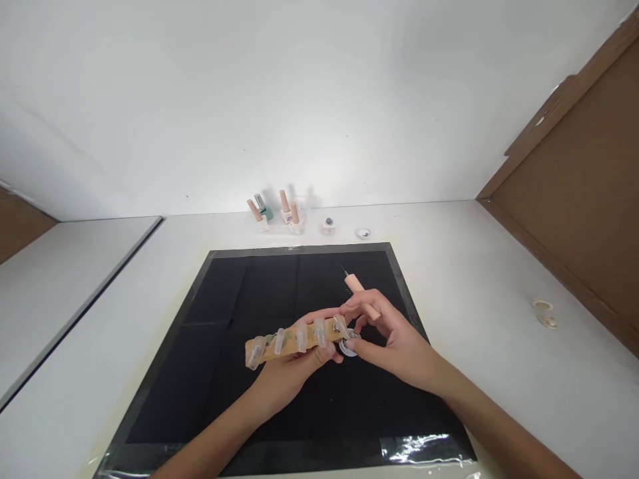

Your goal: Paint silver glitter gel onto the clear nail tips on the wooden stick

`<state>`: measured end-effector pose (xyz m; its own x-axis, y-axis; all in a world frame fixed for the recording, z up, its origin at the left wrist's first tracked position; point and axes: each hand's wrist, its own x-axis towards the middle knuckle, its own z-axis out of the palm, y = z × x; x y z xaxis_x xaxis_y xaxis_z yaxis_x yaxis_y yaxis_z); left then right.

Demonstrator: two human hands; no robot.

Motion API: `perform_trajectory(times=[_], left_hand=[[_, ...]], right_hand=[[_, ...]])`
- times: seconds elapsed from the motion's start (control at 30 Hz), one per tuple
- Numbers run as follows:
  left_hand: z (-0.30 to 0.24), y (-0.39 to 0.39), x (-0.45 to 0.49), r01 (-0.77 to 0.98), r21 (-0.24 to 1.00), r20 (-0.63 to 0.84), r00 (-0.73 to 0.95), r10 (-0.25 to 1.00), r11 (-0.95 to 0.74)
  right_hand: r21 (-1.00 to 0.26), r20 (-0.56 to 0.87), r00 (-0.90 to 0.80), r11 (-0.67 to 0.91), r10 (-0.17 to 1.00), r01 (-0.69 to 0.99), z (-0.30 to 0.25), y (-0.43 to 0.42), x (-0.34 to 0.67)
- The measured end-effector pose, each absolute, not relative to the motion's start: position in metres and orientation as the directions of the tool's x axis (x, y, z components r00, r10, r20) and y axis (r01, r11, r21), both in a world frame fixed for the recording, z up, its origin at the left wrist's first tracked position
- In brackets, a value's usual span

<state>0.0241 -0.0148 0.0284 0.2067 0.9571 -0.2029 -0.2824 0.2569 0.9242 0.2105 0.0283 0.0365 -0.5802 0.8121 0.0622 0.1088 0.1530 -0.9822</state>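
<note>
My left hand (294,369) is closed around a tan strip (292,345) that carries several clear false nail tips (301,338). Coloured specks show along the strip, too small to make out. Between the fingers of my right hand (384,329) rests a peach-handled nail brush (362,296), its thin tip pointing up and away to the left. The right thumb and fingertips are at the strip's right end, beside a small round clear dish (345,348). Fingers partly hide the dish, and which hand supports it I cannot tell.
Several nail polish bottles (295,227) with peach caps and a green one stand by the back wall. A small bottle with a dark top (328,227) and a white dish (363,233) are to their right. A black mat (214,372) lies under my hands. Two small round pieces (542,305) lie far right.
</note>
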Motion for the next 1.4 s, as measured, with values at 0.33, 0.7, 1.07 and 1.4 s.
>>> perform_trajectory(times=[0.33, 0.7, 1.07, 1.4], left_hand=[[0.026, -0.015, 0.021, -0.325, 0.912, -0.188, 0.214, 0.958, 0.252], [0.03, -0.012, 0.011, -0.264, 0.965, 0.015, 0.063, 0.998, 0.002], [0.024, -0.021, 0.015, 0.119, 0.99, 0.061, 0.141, 0.988, -0.078], [0.03, -0.02, 0.019, 0.146, 0.977, 0.134, 0.142, 0.981, -0.155]], right_hand=[[-0.95, 0.183, -0.5, 0.282, 0.847, 0.131, 0.027, 0.031, 0.207], [-0.95, 0.258, -0.513, 0.31, 0.819, 0.017, 0.04, 0.044, 0.229], [-0.931, 0.361, -0.174, 0.364, 0.916, -0.012, 0.053, 0.053, 0.244], [-0.904, 0.286, -0.193, 0.331, 0.939, 0.271, 0.053, 0.056, 0.242]])
